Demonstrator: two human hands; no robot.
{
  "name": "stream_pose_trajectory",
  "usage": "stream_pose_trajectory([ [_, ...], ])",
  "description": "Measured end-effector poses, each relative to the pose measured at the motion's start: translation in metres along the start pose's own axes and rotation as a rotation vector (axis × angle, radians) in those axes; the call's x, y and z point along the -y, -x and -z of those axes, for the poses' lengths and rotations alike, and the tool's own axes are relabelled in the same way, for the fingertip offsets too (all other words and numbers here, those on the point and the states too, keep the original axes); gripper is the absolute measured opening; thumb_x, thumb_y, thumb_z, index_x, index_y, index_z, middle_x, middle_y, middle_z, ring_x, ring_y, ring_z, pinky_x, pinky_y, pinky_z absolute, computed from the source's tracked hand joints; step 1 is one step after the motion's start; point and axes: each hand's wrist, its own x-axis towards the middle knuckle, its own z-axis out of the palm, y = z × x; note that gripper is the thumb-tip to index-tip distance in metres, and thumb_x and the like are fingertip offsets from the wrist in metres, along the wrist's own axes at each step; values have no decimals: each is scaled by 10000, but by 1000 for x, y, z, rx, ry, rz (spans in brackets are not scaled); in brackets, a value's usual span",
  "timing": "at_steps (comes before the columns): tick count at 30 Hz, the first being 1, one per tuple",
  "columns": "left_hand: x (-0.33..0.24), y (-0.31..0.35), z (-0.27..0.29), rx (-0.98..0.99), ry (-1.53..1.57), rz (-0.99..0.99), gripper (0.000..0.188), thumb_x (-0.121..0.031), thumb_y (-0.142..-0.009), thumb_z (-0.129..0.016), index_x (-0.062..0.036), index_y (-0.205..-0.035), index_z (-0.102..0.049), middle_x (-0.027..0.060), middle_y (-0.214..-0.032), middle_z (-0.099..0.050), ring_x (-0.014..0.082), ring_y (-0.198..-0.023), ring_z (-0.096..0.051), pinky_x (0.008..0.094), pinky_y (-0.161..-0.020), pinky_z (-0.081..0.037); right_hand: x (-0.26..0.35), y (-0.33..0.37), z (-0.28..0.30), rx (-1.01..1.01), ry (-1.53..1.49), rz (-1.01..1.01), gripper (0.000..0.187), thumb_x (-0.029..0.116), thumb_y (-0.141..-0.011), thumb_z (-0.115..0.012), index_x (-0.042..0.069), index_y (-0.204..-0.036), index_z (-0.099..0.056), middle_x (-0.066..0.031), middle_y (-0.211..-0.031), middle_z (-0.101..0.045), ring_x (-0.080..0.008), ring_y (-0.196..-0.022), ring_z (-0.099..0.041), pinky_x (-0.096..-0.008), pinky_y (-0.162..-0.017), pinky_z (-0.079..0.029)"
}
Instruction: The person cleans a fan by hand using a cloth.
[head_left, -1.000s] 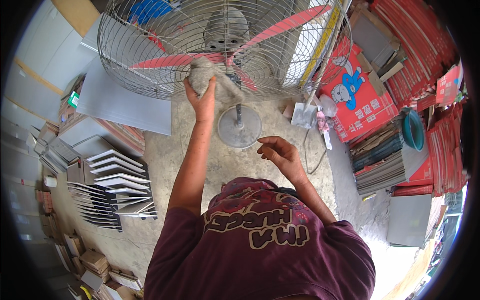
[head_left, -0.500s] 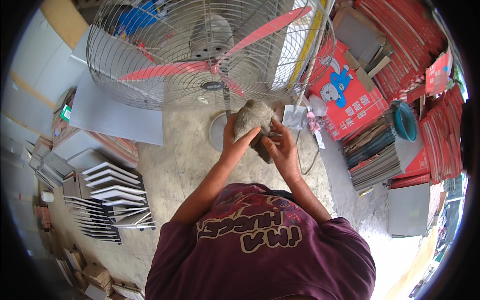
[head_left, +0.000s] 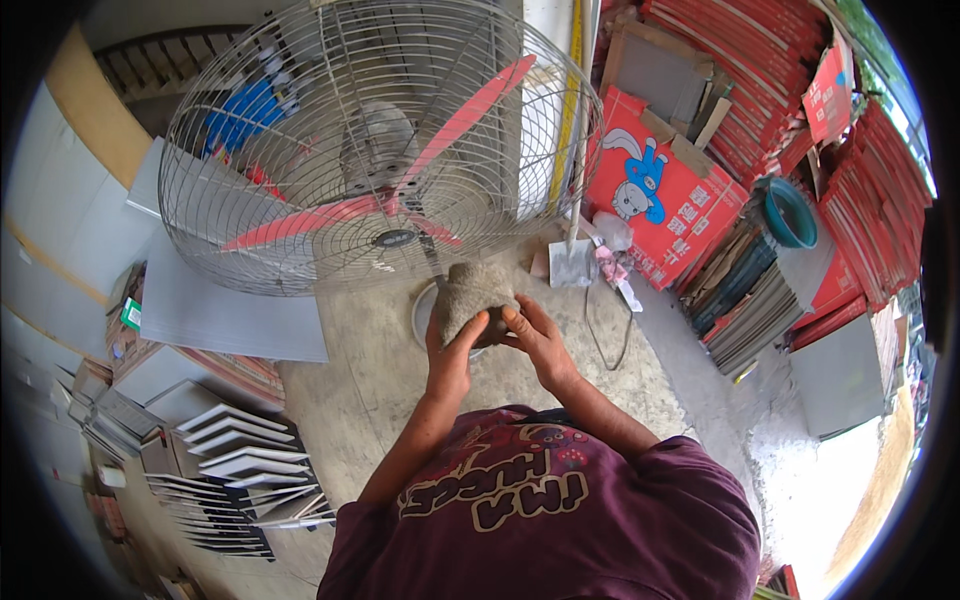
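Both hands hold a grey-brown, rough or fuzzy-looking rounded thing out in front of my chest; its exact kind I cannot make out. My left hand wraps its left side, with the thumb lying along the lower front. On the other side, my right hand grips the darker lower right part between thumb and fingers. The underside is hidden from view. Just beyond the held thing stands a large wire-caged fan with red blades, its round base partly covered by my left hand.
At left, a grey panel lies over stacked boards, with white tiles in a rack nearer me. To the right are red cartons, a teal basin and leaning flat sheets. A long-handled shovel stands beside a cable loop.
My view has turned, so the fan appears lower and further left. The held thing has rolled or tilted slightly in my hands, and its dark lower part shows less. Both hands keep their grip.
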Motion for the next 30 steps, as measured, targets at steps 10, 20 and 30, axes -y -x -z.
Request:
stream_pose_trajectory([
  [10, -1, 21, 3, 74, -253, -48, 463, -103, -819, -684, -31, -1213, -450, 49, -1119, -540, 123, -1015, -524, 269, -846, -453, -11, -7, 15, 28, -13, 68, 508, 236, -843, -687, -26, -1221, -472, -67, -1047, -599, -135, -966, -552, -279, -840, -456],
  [20, 41, 49, 73, -51, -386, -13, 595, -89, -790, -698, -22, -1280, -366, 146, -1203, -491, 180, -876, -570, 303, -710, -507, 22, -27, 19, 1, 93, 310, 445, 132, -800, -719, -11, -1169, -515, -40, -1009, -598, -106, -921, -562, -256, -794, -479],
  [30, 47, 85, 105, -360, -381, 24, 558, -95, -802, -661, -30, -1275, -371, 155, -1166, -513, 186, -793, -588, 288, -640, -507, 187, -74, -53, -117, 772, 1407, 449, 102, -708, -712, 85, -1131, -563, -105, -1062, -579, -280, -882, -615, -326, -703, -525],
])
